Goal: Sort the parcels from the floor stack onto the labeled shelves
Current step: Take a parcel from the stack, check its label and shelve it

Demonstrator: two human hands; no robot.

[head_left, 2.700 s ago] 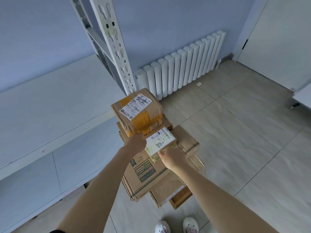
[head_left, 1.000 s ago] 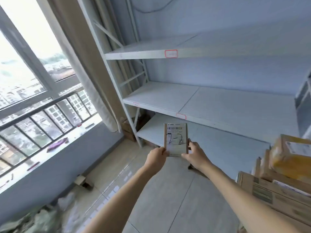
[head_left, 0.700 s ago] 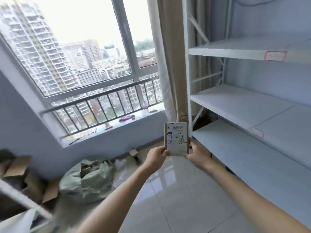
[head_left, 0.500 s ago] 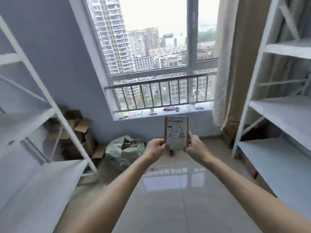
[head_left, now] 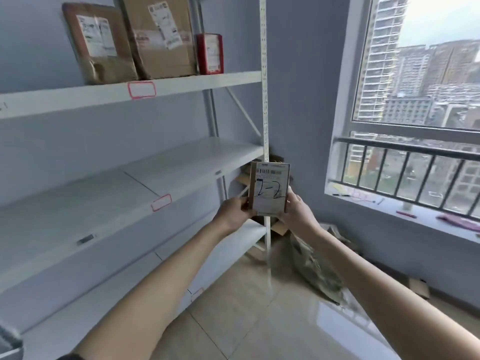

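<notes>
I hold a small flat parcel (head_left: pixel 269 189) upright in front of me, its white label marked "2-2" facing me. My left hand (head_left: pixel 233 213) grips its left edge and my right hand (head_left: pixel 296 210) grips its right edge. A white shelving unit (head_left: pixel 181 84) fills the left side. Its top shelf carries two brown parcels (head_left: pixel 98 42) (head_left: pixel 161 35) and a small red parcel (head_left: pixel 210 53). The middle shelf (head_left: pixel 181 162) is bare and has a red-outlined label (head_left: pixel 161 202) on its front edge. Another red-outlined label (head_left: pixel 141 89) sits on the top shelf's edge.
A window with a railing (head_left: pixel 405 162) and a sill (head_left: pixel 415 214) is on the right. Flattened cardboard (head_left: pixel 279 228) and a crumpled greenish bag (head_left: pixel 317 268) lie on the tiled floor by the shelf post (head_left: pixel 265 126). Open floor lies below my arms.
I have turned from the floor stack, past the window, to face another shelving unit on the left. The small parcel marked 2-2 stays held in both hands.
</notes>
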